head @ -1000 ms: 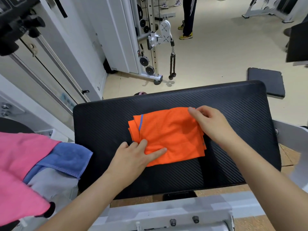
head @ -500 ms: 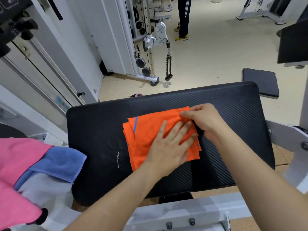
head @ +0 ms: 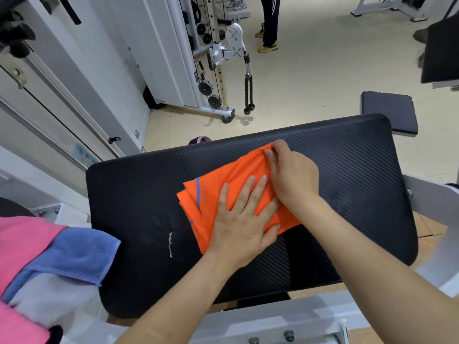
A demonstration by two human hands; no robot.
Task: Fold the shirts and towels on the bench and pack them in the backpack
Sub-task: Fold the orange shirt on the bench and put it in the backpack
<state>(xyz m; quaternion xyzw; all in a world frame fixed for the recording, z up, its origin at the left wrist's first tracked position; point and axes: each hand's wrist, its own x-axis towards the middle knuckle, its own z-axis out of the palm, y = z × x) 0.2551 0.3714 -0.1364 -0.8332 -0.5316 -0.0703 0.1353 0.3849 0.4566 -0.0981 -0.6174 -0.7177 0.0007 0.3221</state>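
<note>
Orange shirt (head: 233, 175), long axis diagonal

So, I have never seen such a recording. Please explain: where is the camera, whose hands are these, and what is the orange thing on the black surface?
There is no machine here. One camera is worn on the person's head and looks down, so both arms come in from the bottom of the picture. The black surface is a padded gym bench. On it lies a folded orange shirt. The left hand presses flat on it. The fingers of the right hand pinch its far edge. At the left lie a pink towel and a blue towel.
</note>
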